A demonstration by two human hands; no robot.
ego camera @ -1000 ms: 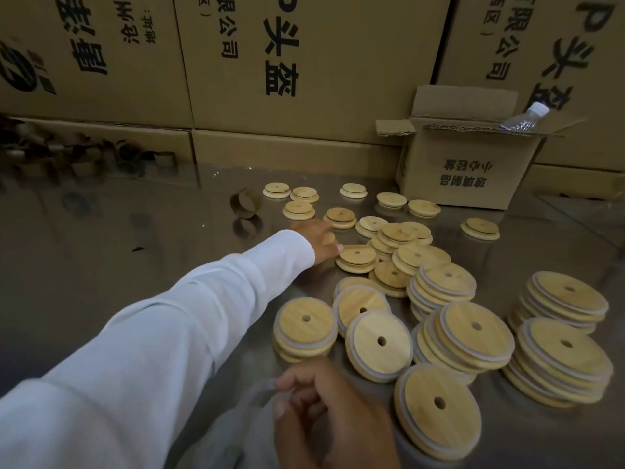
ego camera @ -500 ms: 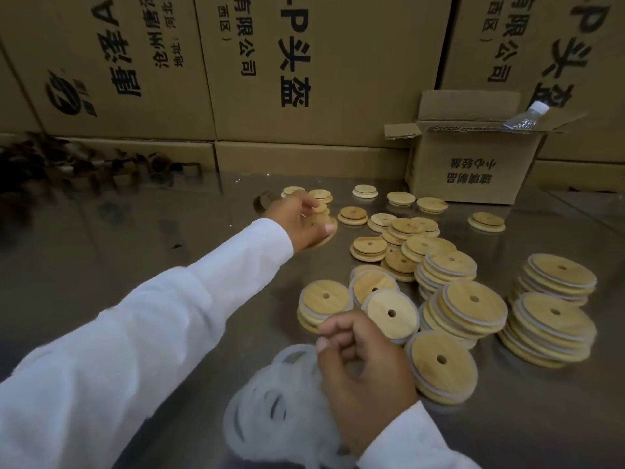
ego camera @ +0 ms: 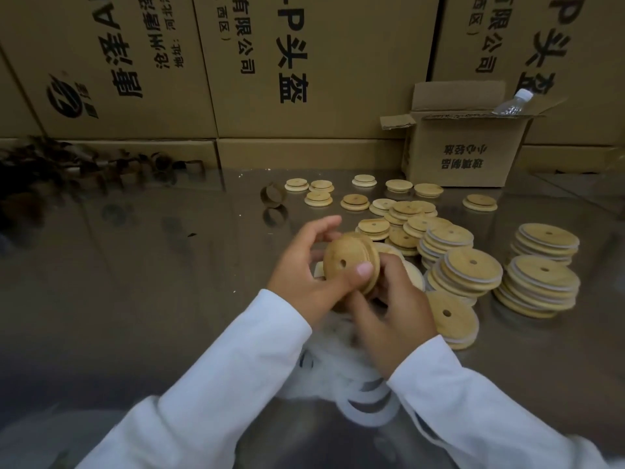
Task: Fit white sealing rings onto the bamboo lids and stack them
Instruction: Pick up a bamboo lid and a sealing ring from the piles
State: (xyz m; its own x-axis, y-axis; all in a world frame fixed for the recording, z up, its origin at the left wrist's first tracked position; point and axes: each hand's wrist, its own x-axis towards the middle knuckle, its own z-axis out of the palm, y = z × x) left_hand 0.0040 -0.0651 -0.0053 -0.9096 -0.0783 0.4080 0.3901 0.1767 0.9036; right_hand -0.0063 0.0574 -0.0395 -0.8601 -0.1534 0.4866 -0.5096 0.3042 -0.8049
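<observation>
Holding one bamboo lid (ego camera: 345, 262) tilted above the bench (ego camera: 135, 265), the left hand (ego camera: 306, 277) pinches its rim; the right hand (ego camera: 395, 309) closes its grip round the lower edge.

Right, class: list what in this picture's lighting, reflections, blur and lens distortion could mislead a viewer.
Head view: dim, warm light; the glossy table mirrors the cartons and the cardboard ring; the white sealing rings nearest the camera are smeared; the held bamboo lid is fairly sharp; the wide lens bows the cartons' edges; the dark heap far left is too blurred to identify.
</observation>
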